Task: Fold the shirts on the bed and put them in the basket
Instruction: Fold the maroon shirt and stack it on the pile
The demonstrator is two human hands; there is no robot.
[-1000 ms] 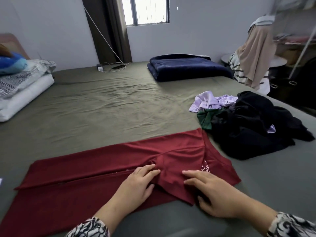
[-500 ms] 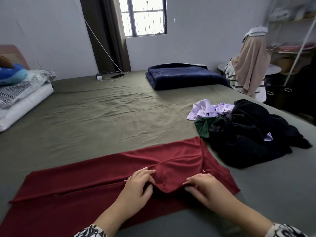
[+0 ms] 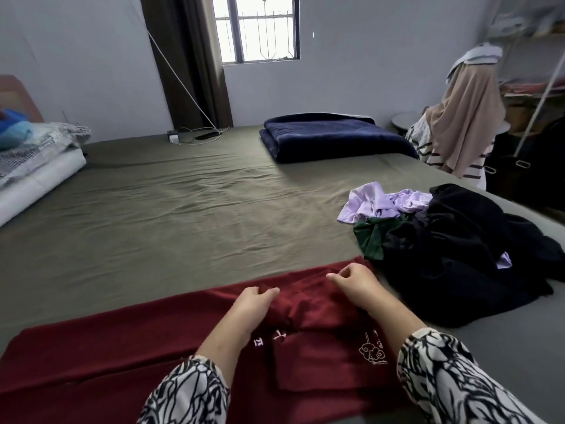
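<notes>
Both hands at the red shirt's far edge, near side of the bed.
Left hand (image 3: 255,302) and right hand (image 3: 354,283) apparently pinch the red shirt (image 3: 122,347); bare olive bed (image 3: 183,215) beyond, unfolded clothes pile (image 3: 452,249) just right.

Under the left hand (image 3: 253,304) and right hand (image 3: 354,286): dark red shirt (image 3: 122,353), matt knit cloth, smooth, with pale stitched or printed marks near the wrists. Beyond the hands: olive bed sheet (image 3: 183,215), matt woven cloth, lightly creased. To the right of the right hand: pile of clothes (image 3: 458,249), soft matt cloth in black, green and lilac. Far beyond the right hand: navy blanket (image 3: 330,136), thick, plush, slightly velvety. On both forearms: sleeves (image 3: 452,384), thin printed cloth, black and white, matt.
</notes>
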